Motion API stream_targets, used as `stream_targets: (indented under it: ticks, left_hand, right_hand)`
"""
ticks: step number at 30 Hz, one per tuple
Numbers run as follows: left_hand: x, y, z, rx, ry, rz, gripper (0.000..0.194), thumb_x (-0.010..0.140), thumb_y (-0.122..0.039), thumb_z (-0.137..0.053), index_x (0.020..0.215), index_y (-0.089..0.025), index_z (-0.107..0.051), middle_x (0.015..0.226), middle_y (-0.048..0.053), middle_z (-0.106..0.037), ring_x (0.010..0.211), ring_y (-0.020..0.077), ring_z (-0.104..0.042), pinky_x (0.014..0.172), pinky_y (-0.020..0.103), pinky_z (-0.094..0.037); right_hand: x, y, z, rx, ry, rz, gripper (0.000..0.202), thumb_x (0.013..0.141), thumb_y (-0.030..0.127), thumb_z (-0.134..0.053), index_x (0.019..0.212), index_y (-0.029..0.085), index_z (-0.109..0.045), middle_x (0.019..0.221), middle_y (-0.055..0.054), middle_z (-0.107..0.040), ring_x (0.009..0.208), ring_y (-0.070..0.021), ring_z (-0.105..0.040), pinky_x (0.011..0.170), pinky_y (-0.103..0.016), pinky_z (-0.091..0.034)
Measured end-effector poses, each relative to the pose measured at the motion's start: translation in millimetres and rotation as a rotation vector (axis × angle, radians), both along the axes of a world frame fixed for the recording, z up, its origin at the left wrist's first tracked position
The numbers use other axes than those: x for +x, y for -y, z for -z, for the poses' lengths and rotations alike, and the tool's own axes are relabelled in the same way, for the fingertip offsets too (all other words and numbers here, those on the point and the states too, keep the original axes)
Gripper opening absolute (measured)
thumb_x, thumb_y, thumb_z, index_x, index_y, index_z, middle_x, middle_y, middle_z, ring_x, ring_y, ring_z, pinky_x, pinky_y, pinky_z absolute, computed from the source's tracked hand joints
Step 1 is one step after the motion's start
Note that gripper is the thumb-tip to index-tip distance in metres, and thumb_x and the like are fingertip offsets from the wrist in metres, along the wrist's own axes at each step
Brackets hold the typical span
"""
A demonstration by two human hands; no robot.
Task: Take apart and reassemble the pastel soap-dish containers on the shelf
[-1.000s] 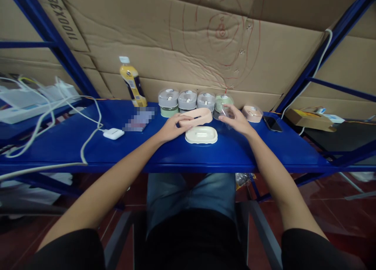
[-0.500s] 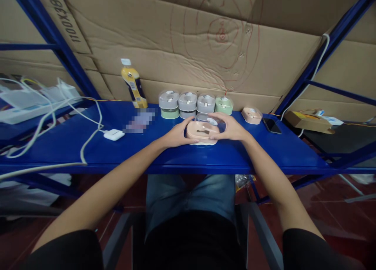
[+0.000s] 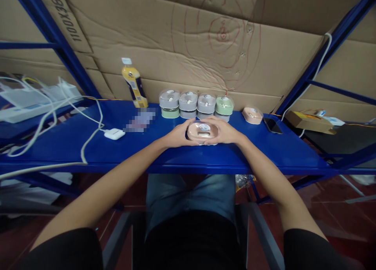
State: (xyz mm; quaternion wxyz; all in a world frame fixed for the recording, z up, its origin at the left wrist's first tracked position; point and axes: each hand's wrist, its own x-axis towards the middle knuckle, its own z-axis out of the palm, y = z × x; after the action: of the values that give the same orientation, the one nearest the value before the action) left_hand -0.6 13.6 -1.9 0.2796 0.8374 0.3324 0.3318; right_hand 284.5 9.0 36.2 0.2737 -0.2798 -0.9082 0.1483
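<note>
A pink oval box (image 3: 195,135) with a clear lid and a round sticker lies near the front of the blue table, between my two hands. My left hand (image 3: 179,135) wraps around its left end, thumb behind and fingers along the front edge. Around the right end curls my right hand (image 3: 226,131), with fingertips at the back and front of the rim. The lid sits flat over the box, and a small slot-like shape shows through it. The box's underside is hidden.
Behind stand stacked oval boxes with clear lids, grey (image 3: 188,101) and green (image 3: 224,105). Another pink box (image 3: 252,115) sits to the right, beside a phone (image 3: 272,125). A drink bottle (image 3: 135,86), a white earphone case (image 3: 114,134) and white cables (image 3: 88,142) are on the left.
The clear lid was tilted up over the box in my right hand; now it lies down flat on it. My right hand has moved slightly left and closer in.
</note>
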Motion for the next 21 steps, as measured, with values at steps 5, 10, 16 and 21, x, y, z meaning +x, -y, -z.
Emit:
stream_targets:
  ticks: [5, 10, 16, 21]
  left_hand:
    - [0.0, 0.6, 0.0, -0.01, -0.021, -0.024, 0.123, 0.067, -0.064, -0.099, 0.168, -0.02, -0.044, 0.167, 0.023, -0.059, 0.153, 0.0489, -0.058, 0.126, 0.065, -0.047]
    - [0.3, -0.1, 1.1, -0.015, -0.033, -0.035, 0.129, 0.067, -0.064, -0.099, 0.172, -0.019, -0.039, 0.164, 0.025, -0.061, 0.15, 0.0497, -0.061, 0.124, 0.067, -0.049]
    - [2.3, 1.4, -0.7, -0.012, -0.092, -0.075, 0.132, 0.068, -0.065, -0.098, 0.173, -0.018, -0.035, 0.163, 0.025, -0.061, 0.148, 0.0508, -0.062, 0.12, 0.066, -0.053]
    - [4.2, 3.7, -3.4, -0.019, -0.081, -0.101, 0.132, 0.066, -0.066, -0.098, 0.172, -0.017, -0.036, 0.165, 0.026, -0.059, 0.15, 0.0517, -0.06, 0.121, 0.068, -0.051]
  right_hand:
    - [-0.3, -1.9, -0.1, 0.022, 0.025, -0.016, 0.102, 0.075, 0.07, -0.095, 0.163, 0.031, -0.062, 0.15, -0.014, -0.069, 0.14, -0.0409, -0.066, 0.123, -0.064, -0.052]
    - [-0.5, -0.3, -7.4, 0.045, 0.071, -0.012, 0.099, 0.077, 0.068, -0.095, 0.162, 0.03, -0.063, 0.145, -0.014, -0.072, 0.135, -0.0407, -0.069, 0.119, -0.063, -0.054]
    - [-2.5, -0.8, -12.6, 0.043, 0.1, -0.024, 0.093, 0.077, 0.065, -0.095, 0.158, 0.031, -0.066, 0.149, -0.012, -0.072, 0.138, -0.0401, -0.068, 0.12, -0.063, -0.053]
    - [-1.5, -3.3, -9.3, 0.007, 0.078, -0.022, 0.095, 0.077, 0.064, -0.095, 0.16, 0.032, -0.064, 0.151, -0.012, -0.071, 0.14, -0.0407, -0.067, 0.122, -0.065, -0.052]
